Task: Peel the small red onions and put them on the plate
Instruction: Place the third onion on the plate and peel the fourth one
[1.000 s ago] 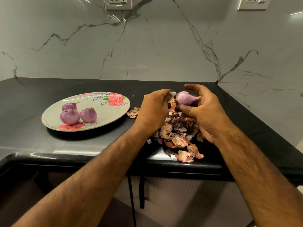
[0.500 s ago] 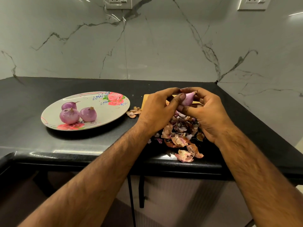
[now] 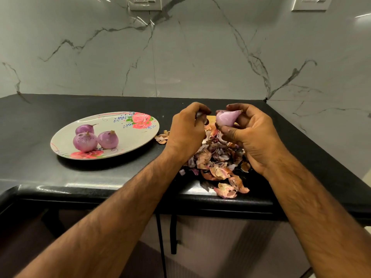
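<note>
Onion (image 3: 227,118), peeled and pale purple, sits in the right hand (image 3: 253,137). The fingers (image 3: 233,106) and thumb of that hand curl round it and hold it in the air above the heap of skins (image 3: 216,159). The left hand (image 3: 186,133) is just beside it, not touching the onion. Its fingers (image 3: 200,109) are curled tight and pinch a small pale scrap of skin (image 3: 199,114). The heap of skins lies on the black desk (image 3: 40,121) at its front edge, toward the right side, with a few pieces at the very lip. The flowered plate (image 3: 140,137) stands on the desk left of the heap, apart from it, between the front and back edges. Three peeled onions (image 3: 85,141) lie bunched close together on the plate's left half. A marble wall (image 3: 200,57) rises behind the desk.
</note>
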